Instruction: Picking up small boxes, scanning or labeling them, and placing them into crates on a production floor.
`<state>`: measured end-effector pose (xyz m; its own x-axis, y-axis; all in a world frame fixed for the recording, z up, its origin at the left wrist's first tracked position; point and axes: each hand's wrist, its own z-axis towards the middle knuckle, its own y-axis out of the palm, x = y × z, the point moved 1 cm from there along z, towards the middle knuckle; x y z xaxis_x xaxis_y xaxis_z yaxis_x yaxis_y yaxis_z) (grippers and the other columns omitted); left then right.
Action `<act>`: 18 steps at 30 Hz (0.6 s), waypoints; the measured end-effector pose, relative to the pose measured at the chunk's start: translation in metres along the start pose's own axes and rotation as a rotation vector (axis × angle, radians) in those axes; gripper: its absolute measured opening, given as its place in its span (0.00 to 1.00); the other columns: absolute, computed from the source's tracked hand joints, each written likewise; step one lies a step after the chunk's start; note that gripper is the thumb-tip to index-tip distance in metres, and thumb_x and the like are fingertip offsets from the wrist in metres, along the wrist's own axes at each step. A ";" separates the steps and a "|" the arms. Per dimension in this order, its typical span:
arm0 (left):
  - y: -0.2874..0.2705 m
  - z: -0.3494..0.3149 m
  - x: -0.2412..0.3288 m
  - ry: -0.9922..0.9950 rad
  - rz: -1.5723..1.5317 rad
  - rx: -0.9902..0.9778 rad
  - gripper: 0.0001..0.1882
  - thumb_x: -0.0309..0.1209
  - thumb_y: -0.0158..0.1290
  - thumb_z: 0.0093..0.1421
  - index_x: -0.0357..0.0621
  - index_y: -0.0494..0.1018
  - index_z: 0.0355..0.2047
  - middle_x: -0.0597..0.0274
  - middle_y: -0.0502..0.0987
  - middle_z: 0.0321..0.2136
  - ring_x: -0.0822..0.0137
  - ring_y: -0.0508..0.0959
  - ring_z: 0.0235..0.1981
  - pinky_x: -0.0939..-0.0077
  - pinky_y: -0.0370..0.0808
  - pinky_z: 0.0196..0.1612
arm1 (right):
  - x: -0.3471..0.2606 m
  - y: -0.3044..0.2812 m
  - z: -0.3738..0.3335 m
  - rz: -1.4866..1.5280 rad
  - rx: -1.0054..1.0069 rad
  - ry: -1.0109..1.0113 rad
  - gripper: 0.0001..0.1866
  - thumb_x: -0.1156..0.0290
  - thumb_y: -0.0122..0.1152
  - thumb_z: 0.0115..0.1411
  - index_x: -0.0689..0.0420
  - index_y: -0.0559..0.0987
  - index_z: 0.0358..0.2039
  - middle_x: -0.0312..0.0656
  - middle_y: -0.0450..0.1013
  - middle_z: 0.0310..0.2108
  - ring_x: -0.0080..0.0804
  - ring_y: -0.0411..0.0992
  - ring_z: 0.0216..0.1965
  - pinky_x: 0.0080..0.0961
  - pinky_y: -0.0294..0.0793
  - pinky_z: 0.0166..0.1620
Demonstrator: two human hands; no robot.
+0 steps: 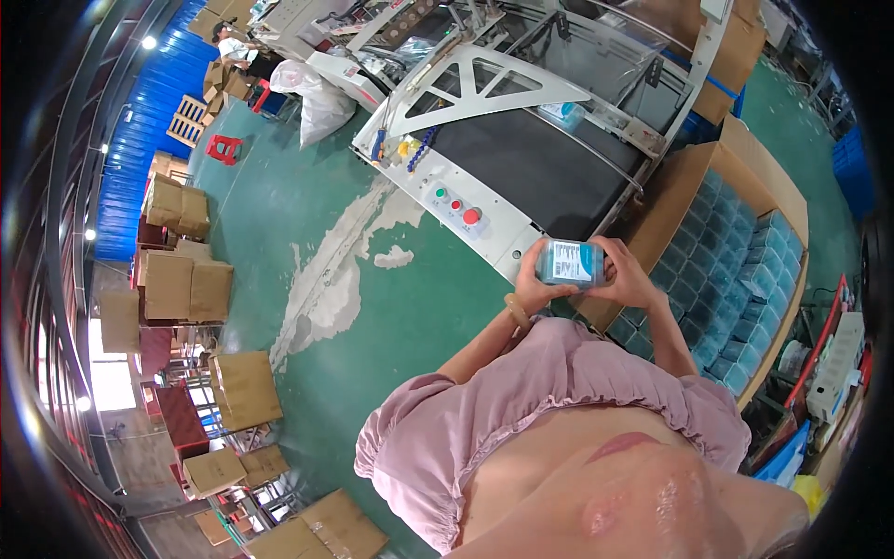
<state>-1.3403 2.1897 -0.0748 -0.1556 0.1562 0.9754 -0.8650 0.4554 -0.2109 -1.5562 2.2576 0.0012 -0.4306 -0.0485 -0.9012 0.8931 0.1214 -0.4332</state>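
Between my two hands is a clear plastic container [571, 263] with a blue and white label facing up. My left hand [537, 282] grips its left end, a bangle on that wrist. On the opposite end my right hand [629, 273] has its fingers curled round the side. Both hands are in front of my body, at the near end of a black conveyor belt [521, 168]. Just right of my right hand stands a large open cardboard box [787, 186] filled with rows of similar bluish containers [712, 242].
The belt belongs to a white-framed machine [484, 84] with a panel of coloured buttons [456, 204]. Another container [562, 114] lies farther along the belt. A white sack [317, 98] and a red stool [223, 149] stand on the green floor. Cardboard boxes [172, 284] are stacked at left; a person [237, 51] is far off.
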 end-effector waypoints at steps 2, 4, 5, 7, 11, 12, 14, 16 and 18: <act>-0.003 0.000 0.006 0.002 -0.010 -0.002 0.55 0.26 0.74 0.31 0.40 0.55 0.60 0.57 0.65 0.50 0.66 0.67 0.52 0.72 0.67 0.54 | -0.003 0.000 0.002 0.006 0.013 -0.020 0.47 0.70 0.73 0.38 0.54 0.60 0.59 0.46 0.60 0.50 0.35 0.67 0.41 0.26 0.72 0.40; -0.008 0.002 0.015 0.003 -0.023 -0.005 0.56 0.26 0.74 0.31 0.40 0.55 0.60 0.58 0.65 0.51 0.66 0.67 0.52 0.71 0.67 0.55 | -0.008 0.000 0.005 0.012 0.027 -0.038 0.46 0.70 0.73 0.38 0.54 0.60 0.58 0.47 0.61 0.49 0.36 0.67 0.42 0.26 0.72 0.40; -0.012 0.003 0.020 0.006 -0.010 -0.021 0.56 0.26 0.74 0.30 0.40 0.55 0.60 0.58 0.65 0.51 0.66 0.67 0.53 0.71 0.66 0.55 | -0.011 0.002 0.006 0.029 0.038 -0.034 0.45 0.70 0.72 0.38 0.54 0.60 0.58 0.46 0.61 0.49 0.37 0.68 0.42 0.26 0.72 0.40; -0.019 0.003 0.025 0.009 0.005 -0.034 0.56 0.26 0.74 0.30 0.41 0.54 0.60 0.58 0.65 0.52 0.66 0.66 0.53 0.70 0.66 0.56 | -0.015 0.007 0.007 0.045 0.046 -0.033 0.45 0.71 0.72 0.39 0.55 0.60 0.58 0.46 0.61 0.49 0.37 0.68 0.42 0.26 0.71 0.40; -0.026 -0.001 0.038 0.030 0.091 -0.013 0.57 0.28 0.73 0.26 0.49 0.56 0.60 0.52 0.61 0.55 0.53 0.62 0.58 0.64 0.62 0.60 | -0.010 0.021 0.007 0.082 0.067 -0.014 0.44 0.71 0.71 0.39 0.55 0.60 0.58 0.46 0.61 0.50 0.39 0.67 0.45 0.27 0.72 0.41; -0.028 -0.002 0.045 0.051 0.181 -0.009 0.58 0.27 0.72 0.26 0.51 0.56 0.61 0.51 0.61 0.55 0.52 0.62 0.58 0.64 0.62 0.60 | -0.010 0.023 0.007 0.079 0.078 -0.019 0.44 0.71 0.71 0.39 0.55 0.60 0.58 0.46 0.61 0.50 0.39 0.67 0.45 0.27 0.71 0.41; -0.027 -0.004 0.046 0.033 0.189 -0.009 0.58 0.26 0.72 0.26 0.52 0.55 0.61 0.51 0.61 0.55 0.52 0.62 0.58 0.64 0.62 0.60 | -0.011 0.024 0.005 0.072 0.075 -0.002 0.45 0.71 0.71 0.39 0.55 0.60 0.58 0.46 0.62 0.50 0.40 0.67 0.45 0.27 0.72 0.41; -0.025 -0.006 0.044 0.012 0.196 -0.014 0.59 0.26 0.72 0.26 0.53 0.55 0.61 0.52 0.61 0.55 0.52 0.62 0.59 0.64 0.62 0.60 | -0.010 0.025 0.003 0.066 0.074 0.021 0.45 0.71 0.71 0.39 0.55 0.59 0.58 0.47 0.62 0.50 0.40 0.67 0.46 0.27 0.72 0.41; -0.021 -0.006 0.039 0.039 0.227 0.012 0.60 0.25 0.72 0.25 0.49 0.54 0.62 0.51 0.61 0.55 0.52 0.63 0.58 0.64 0.62 0.60 | -0.007 0.024 0.002 0.051 0.099 0.034 0.44 0.71 0.71 0.37 0.55 0.61 0.57 0.46 0.63 0.48 0.39 0.68 0.43 0.27 0.72 0.41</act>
<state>-1.3253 2.1918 -0.0326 -0.3288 0.2876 0.8996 -0.8154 0.3942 -0.4240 -1.5315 2.2590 -0.0032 -0.3871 -0.0111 -0.9220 0.9217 0.0239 -0.3873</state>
